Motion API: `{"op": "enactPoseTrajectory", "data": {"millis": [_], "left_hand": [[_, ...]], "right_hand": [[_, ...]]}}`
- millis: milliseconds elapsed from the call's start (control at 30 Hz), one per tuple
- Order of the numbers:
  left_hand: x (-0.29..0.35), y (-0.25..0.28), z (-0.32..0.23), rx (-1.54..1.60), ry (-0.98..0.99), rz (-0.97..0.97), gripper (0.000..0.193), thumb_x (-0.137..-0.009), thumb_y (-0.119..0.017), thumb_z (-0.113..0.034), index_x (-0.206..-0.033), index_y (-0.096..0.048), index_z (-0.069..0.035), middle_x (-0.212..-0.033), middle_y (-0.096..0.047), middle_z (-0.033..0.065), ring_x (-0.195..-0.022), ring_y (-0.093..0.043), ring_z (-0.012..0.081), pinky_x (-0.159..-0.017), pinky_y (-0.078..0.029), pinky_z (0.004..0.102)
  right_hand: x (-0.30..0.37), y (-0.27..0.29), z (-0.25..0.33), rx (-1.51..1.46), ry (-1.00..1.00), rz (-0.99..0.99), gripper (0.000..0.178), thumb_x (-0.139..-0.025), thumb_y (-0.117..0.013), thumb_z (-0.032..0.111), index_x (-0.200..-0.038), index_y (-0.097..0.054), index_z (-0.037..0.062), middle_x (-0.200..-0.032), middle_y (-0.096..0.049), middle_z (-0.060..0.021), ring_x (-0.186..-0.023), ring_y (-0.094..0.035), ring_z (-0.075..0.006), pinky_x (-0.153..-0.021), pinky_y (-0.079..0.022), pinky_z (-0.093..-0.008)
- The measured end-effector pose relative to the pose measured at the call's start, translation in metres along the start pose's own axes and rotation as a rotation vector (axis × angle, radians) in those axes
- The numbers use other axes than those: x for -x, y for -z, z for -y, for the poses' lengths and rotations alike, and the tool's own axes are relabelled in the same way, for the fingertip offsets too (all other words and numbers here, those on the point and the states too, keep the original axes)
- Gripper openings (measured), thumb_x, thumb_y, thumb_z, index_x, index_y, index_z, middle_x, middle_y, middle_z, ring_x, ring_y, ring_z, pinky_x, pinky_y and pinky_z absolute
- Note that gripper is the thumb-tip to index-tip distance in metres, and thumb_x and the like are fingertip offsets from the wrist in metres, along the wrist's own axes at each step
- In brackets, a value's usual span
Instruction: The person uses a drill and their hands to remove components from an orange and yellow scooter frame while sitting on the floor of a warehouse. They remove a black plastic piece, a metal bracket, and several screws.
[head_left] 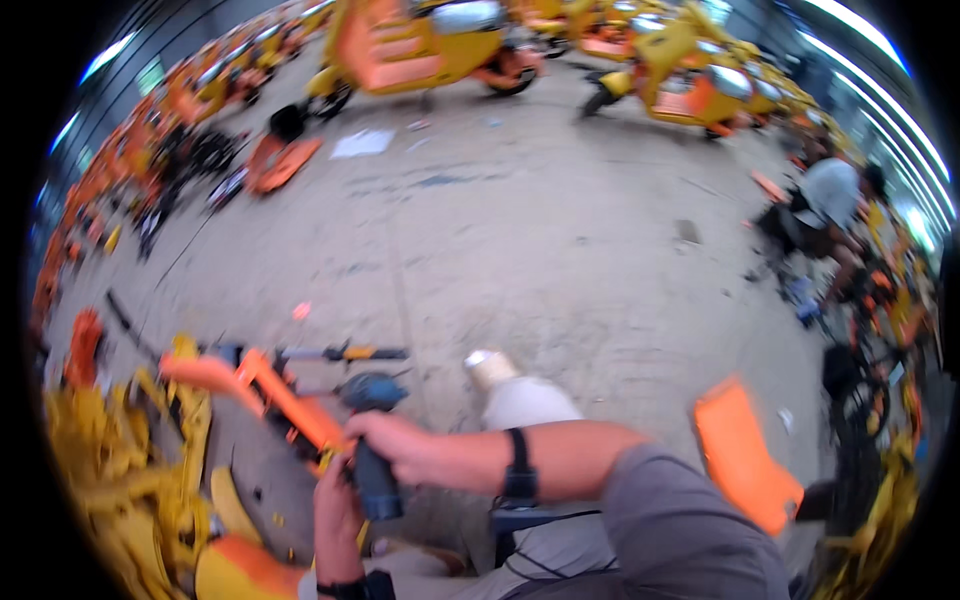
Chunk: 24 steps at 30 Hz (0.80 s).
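Note:
My right hand [392, 442] reaches in from the right, closed on a dark power tool that looks like a cordless drill [377, 482]. A blue and black piece [370, 390] shows just beyond that hand; whether it belongs to the tool, I cannot tell. My left hand [335, 505] is beside the tool, by the near end of an orange scooter part [295, 405] shaped like a bent frame. Blur and the tool hide its fingers, so its grip is unclear. A tool with a black and orange handle [368, 353] lies behind the orange part.
Yellow body panels [130, 485] are piled at the left. An orange panel [745, 460] lies to my right. Yellow scooters [430, 45] stand at the back, and orange ones line the left. A person [830, 200] bends over parts at the far right. White paper [362, 143] lies on the floor.

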<state>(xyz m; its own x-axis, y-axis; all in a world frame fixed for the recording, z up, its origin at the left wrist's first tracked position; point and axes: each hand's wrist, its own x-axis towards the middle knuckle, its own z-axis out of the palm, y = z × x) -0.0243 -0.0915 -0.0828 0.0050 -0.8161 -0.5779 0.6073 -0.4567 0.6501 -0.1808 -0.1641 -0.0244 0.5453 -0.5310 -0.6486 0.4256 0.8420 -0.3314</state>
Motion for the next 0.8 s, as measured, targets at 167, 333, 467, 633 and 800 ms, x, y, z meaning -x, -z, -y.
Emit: {"op": "enactPoseTrajectory", "data": {"millis": [167, 333, 467, 633, 800], "left_hand": [[0.023, -0.032, 0.012, 0.013, -0.055, 0.413, 0.048, -0.103, -0.040, -0.045, -0.134, -0.048, -0.009, -0.121, -0.059, 0.0058, -0.105, -0.060, 0.0167, -0.083, -0.052, 0.0323], [0.041, -0.093, 0.018, -0.006, -0.001, 0.238, 0.041, -0.102, -0.043, -0.038, -0.129, -0.050, -0.007, -0.115, -0.060, 0.0074, -0.102, -0.060, 0.0185, -0.085, -0.051, 0.0337], [0.051, -0.129, 0.020, 0.027, 0.011, 0.143, 0.036, -0.100, -0.046, -0.033, -0.125, -0.051, -0.006, -0.110, -0.060, 0.0086, -0.100, -0.059, 0.0200, -0.086, -0.049, 0.0348], [0.061, -0.166, 0.028, 0.070, 0.028, 0.064, 0.030, -0.099, -0.049, -0.026, -0.120, -0.053, -0.004, -0.103, -0.060, 0.0102, -0.097, -0.058, 0.0218, -0.089, -0.048, 0.0361], [0.051, -0.165, 0.049, 0.129, 0.028, 0.045, 0.029, -0.098, -0.050, -0.023, -0.120, -0.052, -0.005, -0.105, -0.058, 0.0101, -0.098, -0.056, 0.0217, -0.091, -0.047, 0.0366]], "right_hand": [[0.000, 0.006, -0.006, -0.085, 0.045, 0.032, 0.014, -0.079, -0.063, 0.019, -0.082, -0.059, 0.0058, -0.075, -0.059, -0.0077, -0.066, -0.059, -0.0184, -0.062, -0.050, -0.0342], [0.001, 0.017, -0.005, 0.006, 0.222, 0.070, 0.022, -0.078, -0.065, 0.024, -0.094, -0.062, 0.0083, -0.079, -0.057, -0.0049, -0.074, -0.055, -0.0163, -0.068, -0.045, -0.0319], [0.036, 0.006, 0.005, -0.018, 0.175, 0.138, 0.034, -0.077, -0.066, 0.027, -0.104, -0.064, 0.0072, -0.089, -0.060, -0.0062, -0.082, -0.057, -0.0174, -0.074, -0.047, -0.0326], [0.013, 0.014, 0.007, -0.087, 0.208, 0.040, 0.031, -0.076, -0.067, 0.032, -0.096, -0.063, 0.0085, -0.086, -0.059, -0.0064, -0.078, -0.057, -0.0178, -0.071, -0.047, -0.0331], [0.031, 0.021, 0.025, -0.136, 0.219, -0.065, 0.027, -0.075, -0.066, 0.033, -0.087, -0.061, 0.0099, -0.080, -0.059, -0.0062, -0.071, -0.057, -0.0175, -0.066, -0.046, -0.0323]]}}
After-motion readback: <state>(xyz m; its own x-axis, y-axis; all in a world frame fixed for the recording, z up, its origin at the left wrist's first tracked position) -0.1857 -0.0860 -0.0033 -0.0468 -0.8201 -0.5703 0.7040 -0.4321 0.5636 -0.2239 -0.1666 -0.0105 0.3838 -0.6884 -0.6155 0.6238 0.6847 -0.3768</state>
